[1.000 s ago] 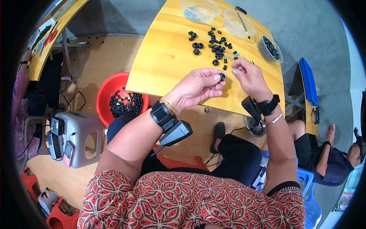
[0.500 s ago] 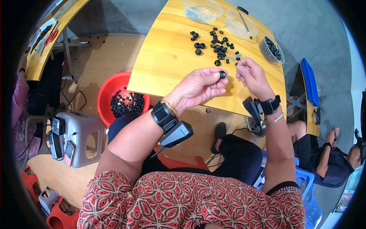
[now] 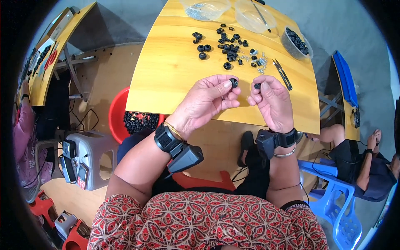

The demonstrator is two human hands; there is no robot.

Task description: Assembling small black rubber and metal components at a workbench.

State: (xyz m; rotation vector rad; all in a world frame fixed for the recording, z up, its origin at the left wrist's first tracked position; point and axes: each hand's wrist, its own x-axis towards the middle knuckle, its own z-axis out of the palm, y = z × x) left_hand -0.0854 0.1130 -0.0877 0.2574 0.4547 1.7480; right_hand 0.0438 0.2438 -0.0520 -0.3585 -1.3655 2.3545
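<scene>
Between thumb and fingertips, my left hand (image 3: 206,98) pinches a round black part (image 3: 234,83) with a hole in its face. Beside it, above the table's near edge, my right hand (image 3: 275,102) grips a smaller black piece (image 3: 257,86). The two pieces are a short gap apart. Beyond my hands on the yellow table (image 3: 162,79) lies a loose pile of small black parts (image 3: 229,50). Tiny clear pieces (image 3: 261,62) are scattered at the pile's right. Thread snips (image 3: 283,75) lie near my right hand.
Clear plastic tubs (image 3: 204,10) stand at the table's far side, and a bowl of black parts (image 3: 296,43) at its right edge. A red basin (image 3: 118,116) of black pieces sits below left. A grey stool (image 3: 89,160) stands left. Another person (image 3: 371,175) sits far right.
My right hand has come back from beside the clear pieces and now shows a small black piece in its fingers. My left hand still holds the round part. The snips have come into sight.
</scene>
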